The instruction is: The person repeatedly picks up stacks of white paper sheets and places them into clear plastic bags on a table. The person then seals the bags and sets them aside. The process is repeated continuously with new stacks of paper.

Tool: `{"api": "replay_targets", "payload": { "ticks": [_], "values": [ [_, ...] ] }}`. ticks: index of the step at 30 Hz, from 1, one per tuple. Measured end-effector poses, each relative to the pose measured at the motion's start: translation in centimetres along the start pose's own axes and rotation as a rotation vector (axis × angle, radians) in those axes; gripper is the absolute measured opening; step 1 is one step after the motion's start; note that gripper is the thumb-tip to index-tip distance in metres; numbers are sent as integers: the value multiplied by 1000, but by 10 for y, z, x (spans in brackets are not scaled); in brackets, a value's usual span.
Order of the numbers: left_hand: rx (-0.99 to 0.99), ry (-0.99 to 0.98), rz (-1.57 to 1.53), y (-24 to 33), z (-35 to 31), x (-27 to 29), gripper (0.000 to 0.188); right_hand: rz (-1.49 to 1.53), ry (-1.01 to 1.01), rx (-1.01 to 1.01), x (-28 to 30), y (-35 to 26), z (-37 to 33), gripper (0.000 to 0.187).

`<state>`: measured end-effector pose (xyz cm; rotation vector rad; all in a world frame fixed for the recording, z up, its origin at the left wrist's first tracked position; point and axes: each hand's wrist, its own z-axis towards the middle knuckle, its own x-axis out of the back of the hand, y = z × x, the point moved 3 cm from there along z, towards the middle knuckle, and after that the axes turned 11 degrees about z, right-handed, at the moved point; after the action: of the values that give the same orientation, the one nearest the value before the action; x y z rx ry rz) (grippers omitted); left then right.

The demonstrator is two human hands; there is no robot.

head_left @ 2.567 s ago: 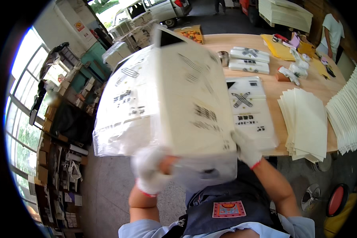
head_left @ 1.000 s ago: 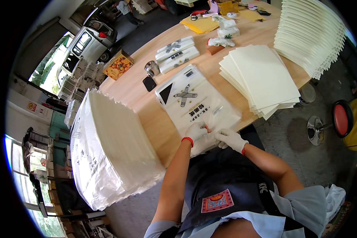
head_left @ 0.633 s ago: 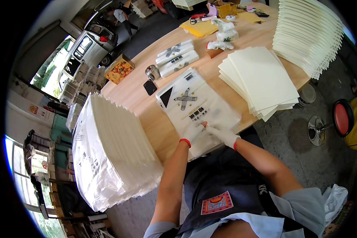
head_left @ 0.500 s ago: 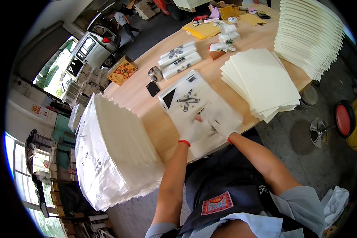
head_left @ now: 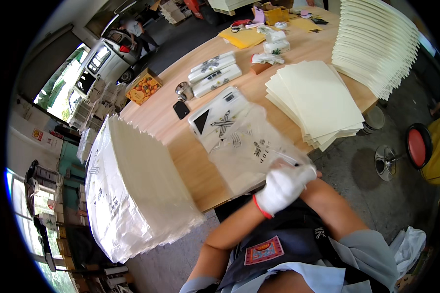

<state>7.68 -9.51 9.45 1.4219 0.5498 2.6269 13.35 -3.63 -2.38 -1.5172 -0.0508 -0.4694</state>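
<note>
A clear printed plastic bag (head_left: 252, 146) lies rumpled over a pile of similar bags with pencil drawings (head_left: 223, 123) at the table's front edge. My left hand (head_left: 281, 189), in a white glove with a red cuff, reaches across to the bag's near right corner; its fingers are curled closed on the bag's edge. My right hand (head_left: 319, 174) is at that same corner, mostly covered by the left glove and the bag, so its fingers cannot be made out. Beside the bags, on the right, rests a fanned pile of cream sheets (head_left: 318, 97).
On the left stands a tall plastic-wrapped stack (head_left: 146, 180). Rolled bags (head_left: 215, 73), a metal tin (head_left: 184, 91), a phone (head_left: 181, 110) and a fruit-print box (head_left: 144, 87) sit farther back. A high stack of cream sheets (head_left: 374, 46) rises far right, near a red stool (head_left: 418, 145).
My left hand has lifted off the bags and crossed right. My right hand has drawn back toward me. The top bag has shifted and crumpled, showing more print.
</note>
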Motion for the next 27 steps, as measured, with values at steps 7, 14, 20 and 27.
{"api": "replay_targets", "payload": {
  "ticks": [7,14,20,27],
  "values": [
    [26,-171,-174,32,-30,-10,30,-313,-242,-31,-7,20,-24,39],
    [565,66,-64,-127,-91,-51,20,-560,-136,-19,88,19,-44,33],
    [825,-172,-485,-119,-59,-58,24,-1043,245,176,159,46,-23,23],
    [881,-126,-945,-102,-14,-83,33,-923,176,450,176,6,-33,13]
  ]
}}
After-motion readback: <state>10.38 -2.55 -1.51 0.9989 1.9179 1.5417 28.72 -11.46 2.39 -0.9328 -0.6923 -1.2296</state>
